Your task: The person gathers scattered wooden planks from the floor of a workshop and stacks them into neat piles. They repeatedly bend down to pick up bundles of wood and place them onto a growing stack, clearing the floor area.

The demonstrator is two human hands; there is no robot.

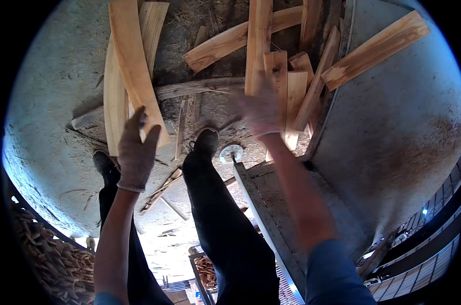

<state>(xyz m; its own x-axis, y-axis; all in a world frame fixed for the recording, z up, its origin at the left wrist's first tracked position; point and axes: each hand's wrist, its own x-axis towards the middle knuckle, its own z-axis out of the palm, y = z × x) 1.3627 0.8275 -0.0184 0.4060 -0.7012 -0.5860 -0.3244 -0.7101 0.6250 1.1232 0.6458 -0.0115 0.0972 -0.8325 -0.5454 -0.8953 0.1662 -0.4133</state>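
Two gloved hands of ours reach over the wood. Our left hand (136, 158) is spread, its thumb well apart from the fingers, before the lower end of a smooth broad plank (130, 61); whether it touches, we cannot tell. Our right hand (262, 109) is blurred, so we cannot tell if its fingers are parted or pinching; it overlaps the lower end of a long board (257, 40).

Just beside our left hand, we see a paler plank (112, 101) partly under the broad one. Just right of our right hand stand short boards (297, 96). Between our hands, slightly beyond, runs a weathered strip (200, 88); nearer us is our dark shoe (206, 142). Beyond our right hand, a curved board (215, 49) passes behind the long one. Well to that hand's right, a loose board (378, 50) overlaps a grey surface (398, 112). Farthest, below and left of our left hand, lies a wood heap (62, 264).
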